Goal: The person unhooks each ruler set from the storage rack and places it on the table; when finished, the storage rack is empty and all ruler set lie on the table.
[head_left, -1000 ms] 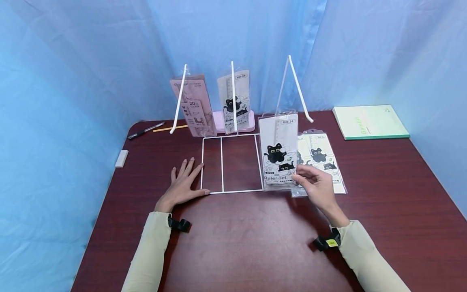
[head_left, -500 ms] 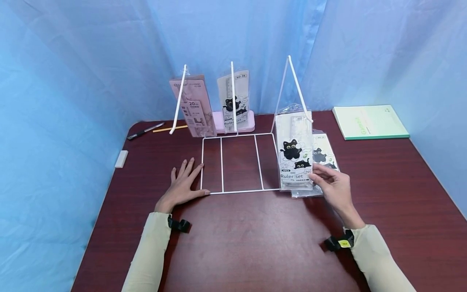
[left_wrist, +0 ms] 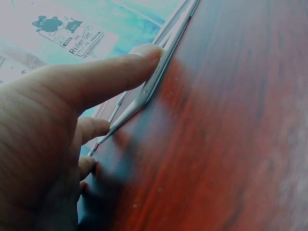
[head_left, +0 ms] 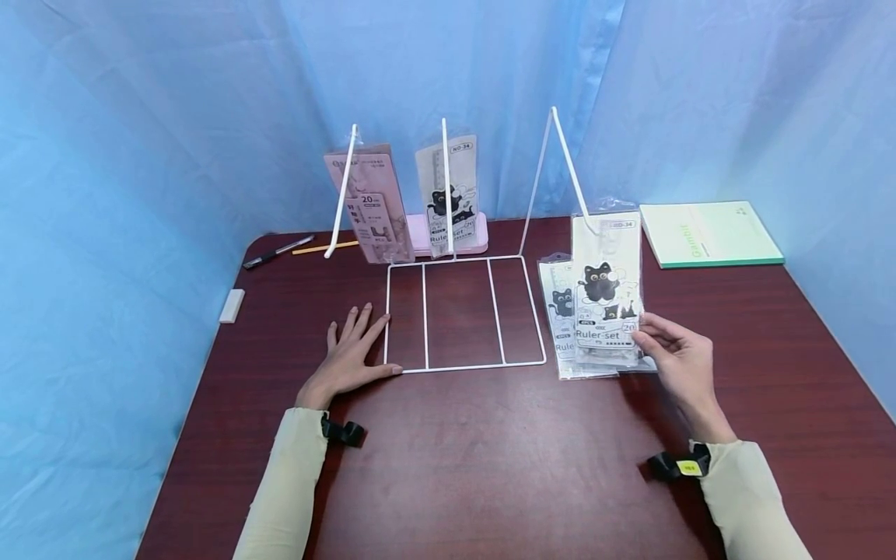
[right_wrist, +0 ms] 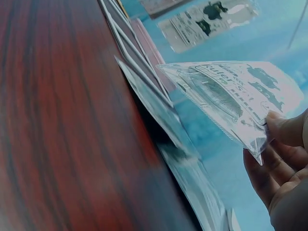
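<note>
Head view: "Ruler-set" on cat packet (head_left: 605, 289), "Gambit" on green notebook (head_left: 715, 234).

The head camera looks from above the near side, forward and down, over the dark red wooden table (head_left: 448, 467) to the pale blue cloth curtain (head_left: 210, 109) at the far side. The left wrist camera sits very close to the bare left hand (head_left: 346, 354), low, turned sideways, facing right and far. The right wrist camera is similarly close to the bare right hand (head_left: 682, 364), but it faces left and far. All three views share the white wire rack (head_left: 425, 315).
</note>
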`<state>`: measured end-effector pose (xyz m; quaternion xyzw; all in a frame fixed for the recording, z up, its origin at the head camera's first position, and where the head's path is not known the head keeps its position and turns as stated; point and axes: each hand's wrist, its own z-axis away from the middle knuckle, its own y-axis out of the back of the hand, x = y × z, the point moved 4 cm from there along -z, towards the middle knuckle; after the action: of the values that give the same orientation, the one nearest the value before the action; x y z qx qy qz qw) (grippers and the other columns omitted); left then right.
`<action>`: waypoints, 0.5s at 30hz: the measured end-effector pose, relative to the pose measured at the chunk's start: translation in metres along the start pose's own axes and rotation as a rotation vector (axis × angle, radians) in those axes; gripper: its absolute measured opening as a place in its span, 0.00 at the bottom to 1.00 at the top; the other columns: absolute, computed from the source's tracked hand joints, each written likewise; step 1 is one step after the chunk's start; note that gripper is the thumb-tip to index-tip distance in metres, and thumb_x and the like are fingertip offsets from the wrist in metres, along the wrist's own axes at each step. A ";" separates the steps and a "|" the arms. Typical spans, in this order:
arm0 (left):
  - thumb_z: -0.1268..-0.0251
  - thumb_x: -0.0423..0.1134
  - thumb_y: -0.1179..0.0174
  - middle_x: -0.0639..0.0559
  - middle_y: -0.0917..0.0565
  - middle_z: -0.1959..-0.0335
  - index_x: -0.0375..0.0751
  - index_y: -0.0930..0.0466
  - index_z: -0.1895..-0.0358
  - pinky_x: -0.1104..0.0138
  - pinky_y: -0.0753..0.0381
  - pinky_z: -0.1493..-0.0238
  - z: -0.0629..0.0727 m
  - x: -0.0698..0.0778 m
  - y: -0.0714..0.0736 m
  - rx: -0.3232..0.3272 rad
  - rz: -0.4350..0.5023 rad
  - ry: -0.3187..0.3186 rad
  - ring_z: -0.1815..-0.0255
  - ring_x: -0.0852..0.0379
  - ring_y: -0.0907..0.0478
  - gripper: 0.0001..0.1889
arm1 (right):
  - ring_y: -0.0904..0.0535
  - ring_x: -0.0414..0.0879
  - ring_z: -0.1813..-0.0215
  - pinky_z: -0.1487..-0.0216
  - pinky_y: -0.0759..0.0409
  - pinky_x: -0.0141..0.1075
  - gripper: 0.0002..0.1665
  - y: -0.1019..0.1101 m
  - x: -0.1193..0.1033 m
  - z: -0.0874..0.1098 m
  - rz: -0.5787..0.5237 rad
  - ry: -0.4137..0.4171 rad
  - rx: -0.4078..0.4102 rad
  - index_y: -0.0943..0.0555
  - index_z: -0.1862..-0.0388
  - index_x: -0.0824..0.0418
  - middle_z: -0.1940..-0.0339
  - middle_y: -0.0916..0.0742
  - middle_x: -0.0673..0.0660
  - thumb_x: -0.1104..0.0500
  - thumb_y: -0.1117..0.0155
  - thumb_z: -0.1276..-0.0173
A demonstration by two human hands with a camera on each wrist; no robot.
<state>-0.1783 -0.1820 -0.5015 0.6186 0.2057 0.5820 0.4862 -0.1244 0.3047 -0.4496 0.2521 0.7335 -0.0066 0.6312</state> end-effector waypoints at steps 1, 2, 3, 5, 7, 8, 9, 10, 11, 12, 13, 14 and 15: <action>0.43 0.62 0.32 0.40 0.59 0.16 0.52 0.50 0.18 0.31 0.72 0.24 0.000 0.000 0.000 0.001 0.000 -0.001 0.15 0.37 0.69 0.52 | 0.18 0.24 0.72 0.72 0.23 0.18 0.19 0.004 0.002 -0.001 0.019 -0.014 0.009 0.17 0.47 0.77 0.74 0.14 0.30 0.74 0.31 0.39; 0.43 0.62 0.32 0.40 0.59 0.16 0.52 0.49 0.18 0.31 0.72 0.24 0.000 0.000 0.000 0.003 0.001 -0.003 0.15 0.37 0.69 0.52 | 0.18 0.24 0.72 0.72 0.23 0.18 0.20 0.007 0.004 -0.002 0.028 -0.030 0.020 0.17 0.46 0.76 0.74 0.14 0.30 0.74 0.31 0.38; 0.43 0.62 0.32 0.40 0.59 0.16 0.52 0.49 0.18 0.31 0.72 0.24 0.000 0.000 0.000 0.001 0.000 -0.004 0.15 0.37 0.69 0.52 | 0.18 0.24 0.73 0.72 0.23 0.17 0.20 0.011 0.006 -0.004 0.039 -0.043 0.030 0.17 0.46 0.75 0.74 0.14 0.30 0.73 0.31 0.38; 0.42 0.62 0.32 0.40 0.60 0.16 0.52 0.50 0.18 0.32 0.72 0.24 0.000 0.000 0.000 -0.001 -0.001 -0.001 0.15 0.37 0.69 0.52 | 0.18 0.24 0.73 0.72 0.23 0.17 0.20 0.019 0.010 -0.006 0.032 -0.068 0.055 0.16 0.45 0.72 0.75 0.14 0.31 0.73 0.30 0.38; 0.42 0.62 0.32 0.41 0.60 0.15 0.53 0.50 0.18 0.32 0.72 0.24 0.001 0.000 0.000 -0.004 0.002 0.001 0.15 0.37 0.69 0.52 | 0.17 0.25 0.74 0.72 0.21 0.18 0.20 0.026 0.013 -0.008 -0.043 -0.113 0.074 0.15 0.46 0.70 0.76 0.13 0.34 0.73 0.30 0.38; 0.42 0.62 0.32 0.41 0.60 0.15 0.53 0.50 0.18 0.32 0.73 0.24 0.001 0.001 0.000 -0.004 0.003 0.002 0.15 0.37 0.69 0.52 | 0.16 0.26 0.74 0.73 0.20 0.18 0.20 0.030 0.015 -0.009 -0.091 -0.134 0.082 0.15 0.46 0.68 0.76 0.12 0.36 0.73 0.30 0.39; 0.42 0.62 0.33 0.41 0.60 0.15 0.53 0.50 0.18 0.32 0.72 0.24 0.001 0.001 0.000 -0.005 0.004 0.004 0.15 0.37 0.69 0.52 | 0.16 0.26 0.75 0.73 0.20 0.19 0.20 0.034 0.017 -0.010 -0.130 -0.151 0.094 0.14 0.46 0.67 0.76 0.12 0.38 0.72 0.30 0.39; 0.42 0.62 0.32 0.41 0.60 0.15 0.53 0.50 0.18 0.32 0.73 0.24 0.001 0.001 0.000 -0.005 0.005 0.004 0.15 0.37 0.69 0.52 | 0.16 0.27 0.75 0.73 0.19 0.20 0.20 0.037 0.018 -0.010 -0.160 -0.167 0.104 0.14 0.47 0.65 0.77 0.12 0.39 0.72 0.30 0.39; 0.42 0.62 0.33 0.40 0.60 0.16 0.53 0.50 0.18 0.31 0.73 0.24 0.001 0.001 0.000 -0.005 0.004 0.004 0.15 0.37 0.69 0.52 | 0.16 0.28 0.76 0.74 0.19 0.20 0.20 0.040 0.020 -0.010 -0.195 -0.186 0.116 0.13 0.47 0.64 0.77 0.11 0.40 0.71 0.29 0.39; 0.42 0.62 0.33 0.40 0.60 0.16 0.52 0.50 0.18 0.31 0.73 0.24 0.001 0.001 0.000 -0.006 0.004 0.002 0.15 0.37 0.69 0.52 | 0.15 0.29 0.76 0.74 0.19 0.21 0.19 0.043 0.021 -0.010 -0.210 -0.203 0.127 0.13 0.47 0.64 0.77 0.11 0.41 0.70 0.29 0.39; 0.43 0.62 0.33 0.41 0.60 0.15 0.52 0.50 0.18 0.32 0.73 0.24 0.001 0.001 0.000 -0.008 0.002 0.002 0.15 0.37 0.69 0.52 | 0.15 0.29 0.77 0.75 0.19 0.21 0.20 0.046 0.022 -0.011 -0.219 -0.215 0.138 0.13 0.47 0.63 0.77 0.11 0.41 0.69 0.28 0.39; 0.43 0.63 0.33 0.41 0.60 0.15 0.52 0.50 0.18 0.32 0.73 0.24 0.001 0.000 0.000 -0.009 -0.001 0.002 0.15 0.37 0.69 0.52 | 0.16 0.29 0.77 0.75 0.19 0.21 0.20 0.049 0.023 -0.011 -0.204 -0.219 0.148 0.13 0.47 0.63 0.77 0.11 0.41 0.68 0.27 0.40; 0.43 0.63 0.33 0.40 0.60 0.15 0.52 0.50 0.18 0.32 0.73 0.24 0.001 0.000 0.000 -0.008 -0.002 0.001 0.15 0.37 0.69 0.52 | 0.16 0.29 0.77 0.76 0.20 0.21 0.20 0.052 0.024 -0.012 -0.188 -0.225 0.160 0.13 0.47 0.63 0.77 0.11 0.40 0.67 0.27 0.40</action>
<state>-0.1772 -0.1822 -0.5016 0.6162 0.2040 0.5825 0.4893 -0.1176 0.3626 -0.4535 0.2294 0.6758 -0.1524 0.6837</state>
